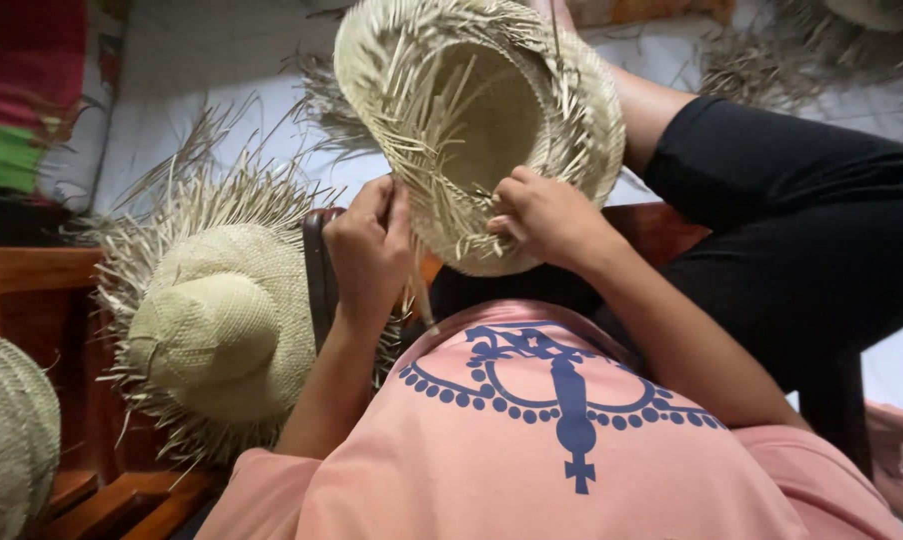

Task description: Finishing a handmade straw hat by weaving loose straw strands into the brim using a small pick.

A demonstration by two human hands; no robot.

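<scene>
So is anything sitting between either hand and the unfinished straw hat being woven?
Nothing visible. The left hand and right hand both already touch the brim of the unfinished straw hat, fingers in its loose straw ends. The finished straw hat lies apart, to the left.

No packages, labels, signs or screens show anywhere around the unfinished straw hat [491,120]; the only print is a blue emblem on the pink shirt [561,400] below it.
</scene>
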